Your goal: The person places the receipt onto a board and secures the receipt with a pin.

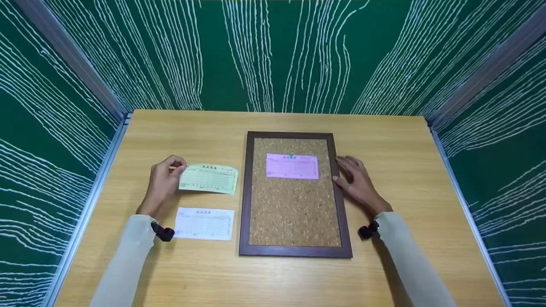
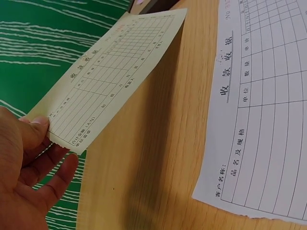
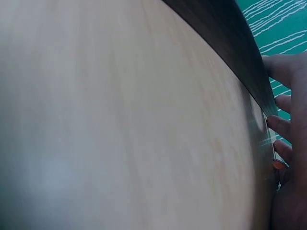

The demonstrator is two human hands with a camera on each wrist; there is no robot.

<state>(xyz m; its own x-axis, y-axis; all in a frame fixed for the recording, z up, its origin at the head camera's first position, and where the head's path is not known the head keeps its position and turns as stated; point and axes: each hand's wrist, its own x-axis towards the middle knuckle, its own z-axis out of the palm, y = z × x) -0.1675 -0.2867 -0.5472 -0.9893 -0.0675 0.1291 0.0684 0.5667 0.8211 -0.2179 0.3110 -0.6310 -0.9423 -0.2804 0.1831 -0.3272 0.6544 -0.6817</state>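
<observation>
Between thumb and fingers, my left hand (image 1: 161,185) pinches the left end of a pale green receipt slip (image 1: 209,178). The left wrist view shows this slip raised off the table, tilted, with a shadow beneath. My right hand (image 1: 360,185) rests against the right side of a dark-framed cork board (image 1: 294,213), fingertips and thumb touching the frame. A pink-purple receipt slip (image 1: 292,167) lies on the board's upper part, with a green pushpin (image 1: 291,156) at its top edge. Low among the right fingers shows a small orange-red thing (image 3: 279,164), partly hidden.
A white receipt slip (image 1: 204,224) lies flat on the wooden table (image 1: 294,281), left of the board and below the green slip. Green walls (image 1: 277,55) with white wavy lines enclose the table at the back and sides.
</observation>
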